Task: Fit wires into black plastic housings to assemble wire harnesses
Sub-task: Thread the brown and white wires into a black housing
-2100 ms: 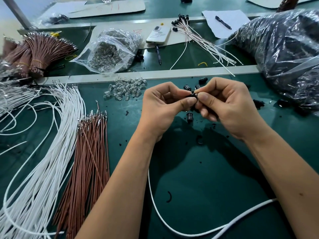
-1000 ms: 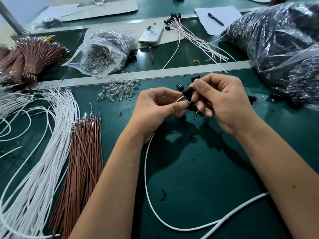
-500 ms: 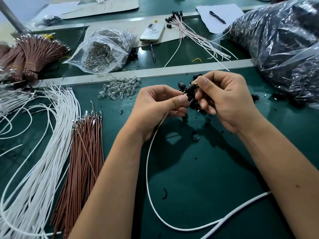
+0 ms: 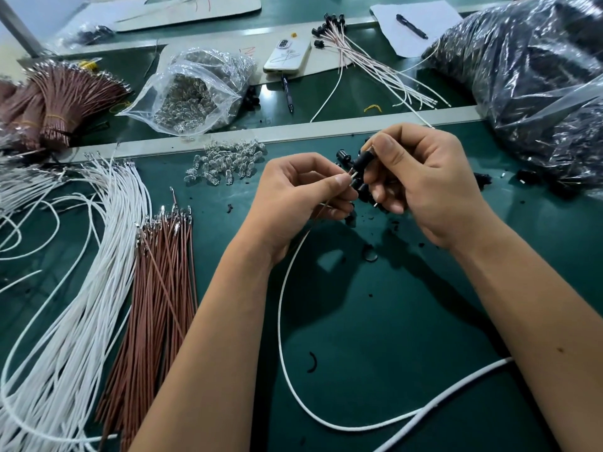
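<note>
My right hand (image 4: pixel 421 177) pinches a black plastic housing (image 4: pixel 363 160) between thumb and forefinger, above the green mat. My left hand (image 4: pixel 293 197) pinches the ends of a white wire (image 4: pixel 284 321) and a brown wire right at the housing's lower opening. The white wire loops down over the mat toward the lower right. More black housings (image 4: pixel 346 156) lie behind and under my hands, partly hidden. Loose white wires (image 4: pixel 81 288) and brown wires (image 4: pixel 163 272) lie in piles at the left.
Small clear bulbs (image 4: pixel 225 163) lie in a heap behind my left hand; a plastic bag of them (image 4: pixel 192 96) sits further back. A large dark plastic bag (image 4: pixel 538 86) fills the right. Finished harnesses (image 4: pixel 368 63), a phone (image 4: pixel 287 55) and bundled brown wires (image 4: pixel 62 99) lie at the back.
My hands have drawn slightly apart and the right hand has lifted the housing a little; the wire ends now show between my left fingertips and the housing.
</note>
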### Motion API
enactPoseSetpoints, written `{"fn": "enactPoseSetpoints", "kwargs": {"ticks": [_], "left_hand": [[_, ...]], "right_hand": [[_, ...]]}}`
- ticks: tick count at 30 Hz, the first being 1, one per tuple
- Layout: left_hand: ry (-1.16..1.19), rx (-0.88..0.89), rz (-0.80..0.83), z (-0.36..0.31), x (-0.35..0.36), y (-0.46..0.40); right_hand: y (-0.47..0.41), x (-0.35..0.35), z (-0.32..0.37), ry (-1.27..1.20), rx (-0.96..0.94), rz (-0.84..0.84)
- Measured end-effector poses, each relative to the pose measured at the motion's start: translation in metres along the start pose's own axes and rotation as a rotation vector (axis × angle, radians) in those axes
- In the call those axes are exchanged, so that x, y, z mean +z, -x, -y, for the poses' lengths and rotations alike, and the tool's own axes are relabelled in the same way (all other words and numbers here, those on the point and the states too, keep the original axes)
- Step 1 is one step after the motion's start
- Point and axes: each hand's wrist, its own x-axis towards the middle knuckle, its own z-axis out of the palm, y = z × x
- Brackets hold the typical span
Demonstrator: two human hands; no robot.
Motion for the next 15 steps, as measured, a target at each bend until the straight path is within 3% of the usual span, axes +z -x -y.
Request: {"fn": "enactPoseSetpoints", "kwargs": {"ticks": [9, 15], "left_hand": [[0.001, 0.020, -0.008, 0.002, 0.004, -0.001], [0.021, 0.035, -0.045, 0.004, 0.001, -0.003]], "right_hand": [[0.001, 0.001, -0.002, 0.050, 0.043, 0.005], [-0.008, -0.013, 0.005, -0.242, 0.186, -0.191]]}}
